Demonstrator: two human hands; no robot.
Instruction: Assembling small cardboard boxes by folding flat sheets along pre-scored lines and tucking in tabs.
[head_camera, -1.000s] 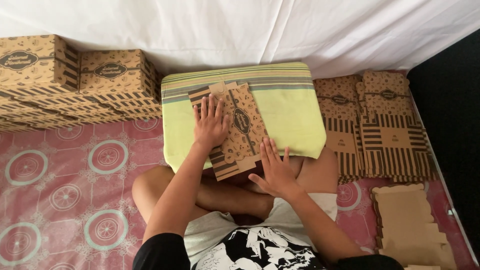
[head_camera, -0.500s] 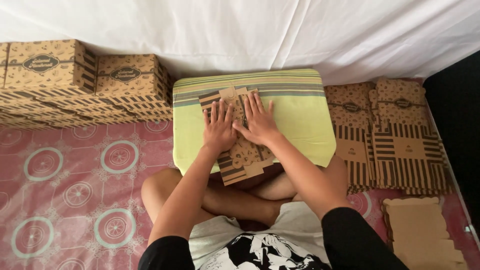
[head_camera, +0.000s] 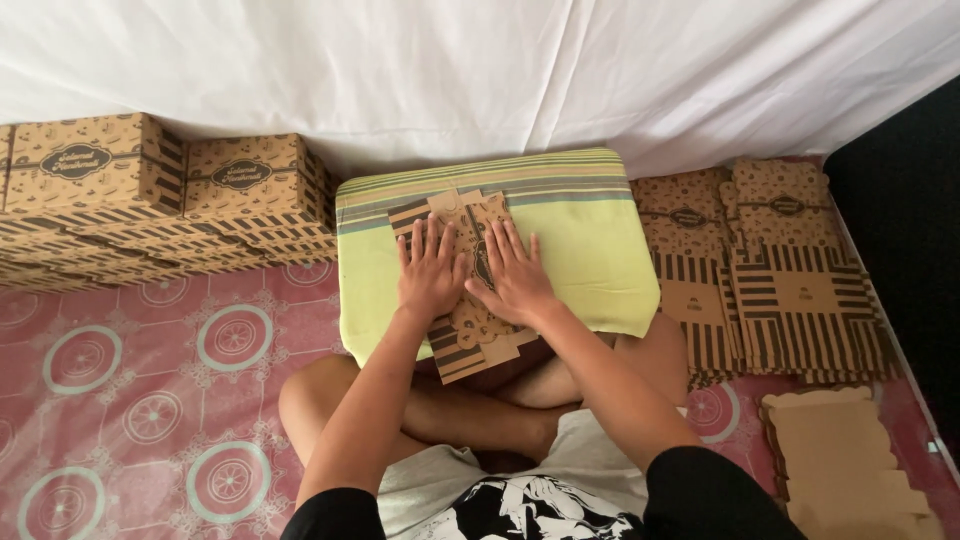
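Note:
A flat, unfolded brown cardboard box blank (head_camera: 470, 345) with dark stripes and a printed pattern lies on a yellow-green cushion (head_camera: 590, 260) resting on my crossed legs. My left hand (head_camera: 430, 272) presses flat on its left half, fingers spread. Beside it, my right hand (head_camera: 512, 272) lies flat on the right half, palm down. Neither hand grips anything; both rest on top of the blank.
Assembled brown boxes (head_camera: 160, 190) are stacked at the left against a white sheet (head_camera: 480, 70). Piles of flat patterned blanks (head_camera: 770, 280) lie at the right, with plain brown cardboard pieces (head_camera: 850, 470) lower right. A pink patterned mat (head_camera: 140, 400) covers the floor.
My right hand moved up from the blank's lower right corner onto its middle, next to the left hand. The blank now lies flatter under both palms.

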